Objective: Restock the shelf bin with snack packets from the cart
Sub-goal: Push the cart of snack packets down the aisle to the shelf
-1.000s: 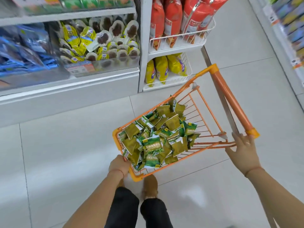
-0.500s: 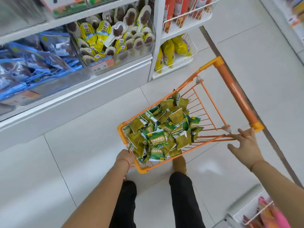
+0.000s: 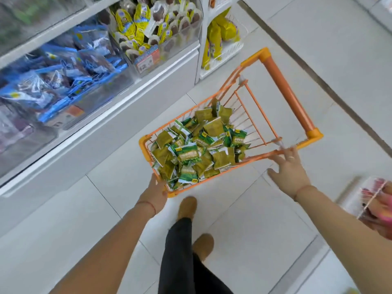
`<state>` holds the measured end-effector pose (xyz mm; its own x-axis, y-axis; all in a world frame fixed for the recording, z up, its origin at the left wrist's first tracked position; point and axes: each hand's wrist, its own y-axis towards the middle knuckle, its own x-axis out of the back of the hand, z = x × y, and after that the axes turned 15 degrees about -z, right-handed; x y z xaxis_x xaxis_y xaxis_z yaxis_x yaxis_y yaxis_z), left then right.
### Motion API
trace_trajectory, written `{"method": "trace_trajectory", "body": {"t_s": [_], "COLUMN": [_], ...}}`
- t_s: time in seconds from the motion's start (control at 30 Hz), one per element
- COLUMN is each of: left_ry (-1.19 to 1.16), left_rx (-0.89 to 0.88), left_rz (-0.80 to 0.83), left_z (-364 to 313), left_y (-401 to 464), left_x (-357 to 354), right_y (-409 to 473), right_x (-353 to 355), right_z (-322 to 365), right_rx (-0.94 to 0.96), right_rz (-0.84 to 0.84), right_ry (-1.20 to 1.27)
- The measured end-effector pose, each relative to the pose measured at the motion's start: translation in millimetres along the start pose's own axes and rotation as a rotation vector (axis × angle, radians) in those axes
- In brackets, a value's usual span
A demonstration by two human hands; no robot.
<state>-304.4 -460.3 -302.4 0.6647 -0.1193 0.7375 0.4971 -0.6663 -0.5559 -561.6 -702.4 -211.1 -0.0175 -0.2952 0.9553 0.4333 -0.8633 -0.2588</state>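
My left grip (image 3: pixel 156 193) curled round near corner rim of orange cart (image 3: pixel 257 157), pinching it. My right grip (image 3: pixel 289 171) spread, fingers straight, fingertips touching cart side rail just below orange handle (image 3: pixel 286 92). Green snack packets (image 3: pixel 197 149) heaped in cart basket, between both grips, just beyond left one. Cart long axis runs from left grip away up-right, handle end far, beside right grip. Clear shelf bin (image 3: pixel 169 45) of yellow-and-brown snacks well beyond left grip, on white shelf (image 3: pixel 118 107).
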Motion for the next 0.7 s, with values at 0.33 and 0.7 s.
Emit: {"method": "trace_trajectory", "body": {"t_s": [0.33,0.7], "left_ry": [0.599,0.501], "left_rx": [-0.197,-0.348], "left_rz": [0.094,0.314], "left_z": [85,216], "left_y": [-82,-163], "left_x": [14,25], "right_y": [-161,-262], "right_x": [-71,-158], "right_z": [151,286], "right_rx": [0.007,-0.462], "right_rz": [0.191,0.384], "right_ry": [0.179,0.480]}}
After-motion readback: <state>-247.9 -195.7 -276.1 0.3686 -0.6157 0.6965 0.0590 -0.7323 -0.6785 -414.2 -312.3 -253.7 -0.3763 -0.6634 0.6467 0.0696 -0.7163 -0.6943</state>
